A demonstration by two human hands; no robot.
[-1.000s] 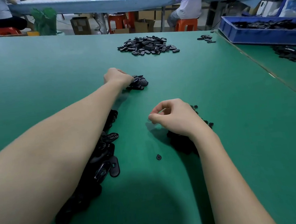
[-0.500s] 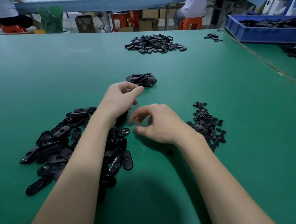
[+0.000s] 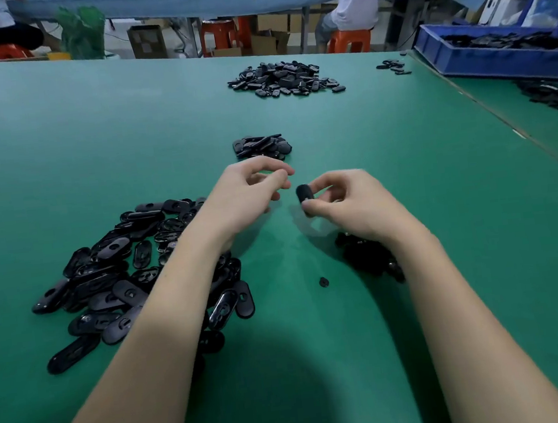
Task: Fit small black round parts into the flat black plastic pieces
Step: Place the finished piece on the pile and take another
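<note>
Since half a second ago your right hand has lifted off the table with a flat black piece now pinched in its grip; your left hand has drawn back beside it, fingers loosely curled, holding nothing visible. Left: big heap of flat pieces, your left forearm lying across its right edge. Middle: small stack just beyond your hands, larger pile far back. One round part lies loose; round parts pile half hidden under your right wrist. Far right: blue bin.
</note>
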